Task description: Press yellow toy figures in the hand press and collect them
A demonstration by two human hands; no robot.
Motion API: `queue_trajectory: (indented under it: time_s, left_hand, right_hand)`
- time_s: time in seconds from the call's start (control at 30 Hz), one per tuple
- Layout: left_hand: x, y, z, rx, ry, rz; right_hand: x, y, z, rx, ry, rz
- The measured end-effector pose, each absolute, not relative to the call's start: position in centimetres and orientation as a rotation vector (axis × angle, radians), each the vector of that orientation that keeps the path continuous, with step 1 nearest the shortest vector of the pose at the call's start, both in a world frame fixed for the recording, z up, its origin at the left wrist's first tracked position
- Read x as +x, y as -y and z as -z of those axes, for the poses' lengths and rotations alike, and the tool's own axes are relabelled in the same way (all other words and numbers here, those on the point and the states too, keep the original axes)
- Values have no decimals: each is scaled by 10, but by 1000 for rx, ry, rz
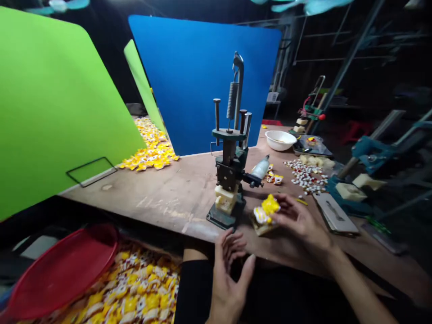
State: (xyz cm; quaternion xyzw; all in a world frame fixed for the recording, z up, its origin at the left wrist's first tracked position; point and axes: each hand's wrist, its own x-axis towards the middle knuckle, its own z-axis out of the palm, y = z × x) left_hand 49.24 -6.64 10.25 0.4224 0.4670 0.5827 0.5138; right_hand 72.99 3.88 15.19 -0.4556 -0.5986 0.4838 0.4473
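Note:
My right hand [299,218] pinches a small yellow and white plastic figure part [270,206] between thumb and fingers. The part is over a low cream block [265,228] on the table; whether it touches the block I cannot tell. My left hand [231,270] is in front of the table edge, palm up, fingers curled loosely and thumb apart, with nothing in it. Beyond it stands a dark hand press [231,168] with a tall spring. A cream mould block [225,199] sits at the press's base.
Yellow and white pieces [153,148] lie heaped at the back left, more [135,288] below the table beside a red basin [67,270]. A bottle [261,167], white bowl [280,140], small white parts [307,175], a phone-like slab [334,213] and another press [371,155] stand right. Blue [209,81] and green [50,103] boards rise behind.

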Motion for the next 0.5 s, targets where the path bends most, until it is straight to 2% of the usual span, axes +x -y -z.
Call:
queue_trajectory:
  time_s: [0.1,0.2,0.4,0.5]
  left_hand:
    - [502,65,-112,943,-1040,-1407]
    - [487,61,-112,879,-1122,-1431]
    - [446,11,-97,1032,-1442,-1676]
    - [451,-21,-90,1266,-1496,-1751]
  right_hand:
    - [691,6,-145,-897,1330,-1550]
    - [659,20,-135,-807,1260,-1647]
    - [666,3,-115,-1066,1380,-1329]
    - [689,-3,-115,-1128,1322,-1299]
